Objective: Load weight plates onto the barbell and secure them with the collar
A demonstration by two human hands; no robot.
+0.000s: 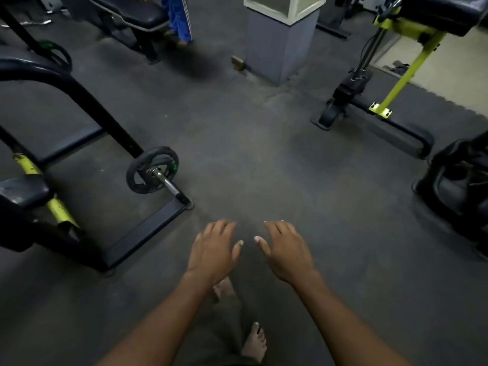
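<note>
Holding nothing, your left hand (212, 250) and right hand (286, 249) hung side by side over the floor (264, 167), fingers relaxed and loosely spread. Well to your left, the barbell (166, 182) carried one weight plate (151, 169) beside the bench frame (142, 233).

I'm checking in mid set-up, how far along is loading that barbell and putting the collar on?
One weight plate already sits on the barbell sleeve. Whether a collar is on it is too blurred to tell. Nothing is in hand: the left hand and right hand are both empty and away from the bar. Any further plates and the collar remain.
</note>
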